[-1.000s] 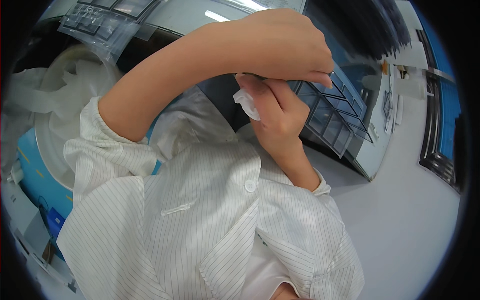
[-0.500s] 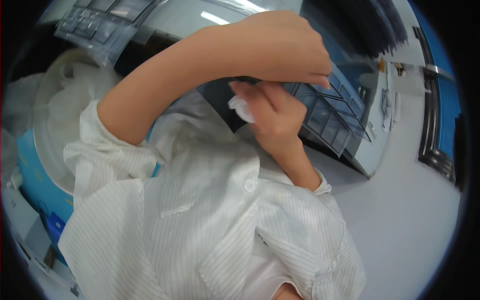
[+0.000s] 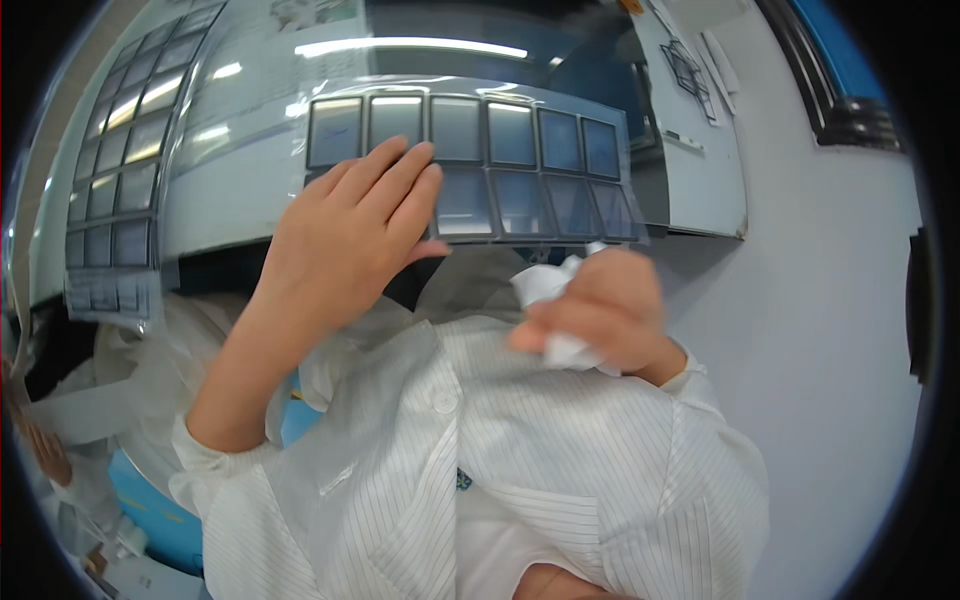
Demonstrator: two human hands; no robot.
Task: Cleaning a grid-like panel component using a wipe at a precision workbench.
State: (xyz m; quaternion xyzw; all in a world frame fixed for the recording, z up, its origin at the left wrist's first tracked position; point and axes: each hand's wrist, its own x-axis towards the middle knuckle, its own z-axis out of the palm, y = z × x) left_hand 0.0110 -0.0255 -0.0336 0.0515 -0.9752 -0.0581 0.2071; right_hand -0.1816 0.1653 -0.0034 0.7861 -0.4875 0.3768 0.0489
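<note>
My left hand [image 3: 350,232] lies with fingers stretched out on a clear plastic sheet [image 3: 470,90]. In that sheet sit two rows of dark-framed rectangular panels [image 3: 456,130], bluish and glossy; my hand hides some at the lower left. To the right, just off the sheet's near edge, my right hand [image 3: 615,310] is closed around a crumpled white wipe [image 3: 545,282]. The wipe sticks out on both sides of the fingers, and motion blurs that hand somewhat. Whether it is paper or cloth I cannot tell.
A second sheet of framed panels [image 3: 133,130] lies along the table's left side. The pale table [image 3: 225,150] ends close in front of me. Loose dark frames [image 3: 686,76] lie at the far right. At the far left edge, another person's hand [image 3: 48,455] shows.
My left hand has come down from its raised place across my front onto the panel sheet. My right hand has moved right and nearer with the wipe. The view has shifted.
</note>
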